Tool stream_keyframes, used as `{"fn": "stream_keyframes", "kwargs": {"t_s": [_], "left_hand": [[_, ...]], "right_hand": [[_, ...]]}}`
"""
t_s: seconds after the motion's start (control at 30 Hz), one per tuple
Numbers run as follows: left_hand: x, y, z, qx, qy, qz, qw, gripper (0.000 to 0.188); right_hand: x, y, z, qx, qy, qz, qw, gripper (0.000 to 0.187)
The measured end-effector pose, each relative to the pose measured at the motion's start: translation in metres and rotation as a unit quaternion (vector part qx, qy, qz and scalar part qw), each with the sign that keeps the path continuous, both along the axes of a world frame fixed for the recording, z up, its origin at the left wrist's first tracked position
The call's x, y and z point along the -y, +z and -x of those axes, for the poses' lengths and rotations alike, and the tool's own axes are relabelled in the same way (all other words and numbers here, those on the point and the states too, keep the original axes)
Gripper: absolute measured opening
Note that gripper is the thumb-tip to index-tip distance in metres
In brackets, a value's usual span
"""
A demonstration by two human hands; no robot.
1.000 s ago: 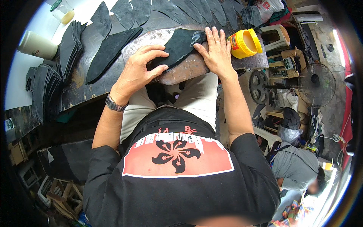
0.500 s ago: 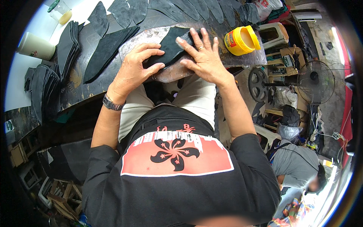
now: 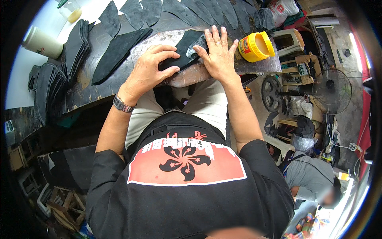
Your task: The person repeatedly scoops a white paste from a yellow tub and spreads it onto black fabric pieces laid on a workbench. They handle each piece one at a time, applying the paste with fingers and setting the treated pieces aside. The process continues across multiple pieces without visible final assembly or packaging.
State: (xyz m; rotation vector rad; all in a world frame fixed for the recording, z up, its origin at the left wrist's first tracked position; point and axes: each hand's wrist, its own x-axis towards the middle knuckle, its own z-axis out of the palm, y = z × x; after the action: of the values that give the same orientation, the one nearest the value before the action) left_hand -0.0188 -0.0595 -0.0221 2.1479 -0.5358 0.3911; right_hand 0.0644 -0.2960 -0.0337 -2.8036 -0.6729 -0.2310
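A black leather-like piece (image 3: pixel 184 42) lies on a worn, pale-brown board (image 3: pixel 187 79) at the table's near edge. My left hand (image 3: pixel 151 67) rests at the piece's left side, its thumb and curved fingers apart and the fingertips touching it. My right hand (image 3: pixel 219 57) lies flat with spread fingers over the right end of the piece. Beside the right thumb, a greyish, shiny patch (image 3: pixel 195 48) shows on the black surface. Part of the piece is hidden under the right hand. Just right of that hand stands an open yellow plastic tub (image 3: pixel 254 47).
Black cut pieces (image 3: pixel 109 20) line the table's far side, with stacked pieces (image 3: pixel 77 46) at the left. A larger pointed black piece (image 3: pixel 117 55) lies nearer. A pale cup (image 3: pixel 43 43) and a glass jar (image 3: pixel 69 11) stand far left. To the right are a fan (image 3: pixel 332 87) and a bent-over person (image 3: pixel 308 173).
My right hand has slid slightly right and its thumb has lifted away from the piece's near edge, uncovering the greyish patch. My left hand has shifted slightly right.
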Motion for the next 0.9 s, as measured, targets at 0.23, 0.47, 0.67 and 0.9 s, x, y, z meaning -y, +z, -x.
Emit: {"fn": "stream_keyframes", "kwargs": {"t_s": [0.23,0.47,0.67,0.9], "left_hand": [[0.001,-0.005,0.0,0.002,-0.001,0.008,1.0,0.034],[0.0,-0.005,0.003,0.007,0.004,0.01,1.0,0.034],[0.0,-0.007,0.001,0.027,0.006,0.003,1.0,0.034],[0.002,-0.009,0.006,0.04,0.038,0.009,0.998,0.035]], "right_hand": [[-0.023,-0.001,0.019,0.004,0.06,-0.002,0.998,0.095],[-0.002,0.011,0.0,0.046,-0.055,0.134,0.988,0.094],[-0.021,0.006,0.007,0.104,0.034,0.143,0.984,0.089],[-0.01,0.008,-0.018,0.051,0.089,0.135,0.986,0.073]]}}
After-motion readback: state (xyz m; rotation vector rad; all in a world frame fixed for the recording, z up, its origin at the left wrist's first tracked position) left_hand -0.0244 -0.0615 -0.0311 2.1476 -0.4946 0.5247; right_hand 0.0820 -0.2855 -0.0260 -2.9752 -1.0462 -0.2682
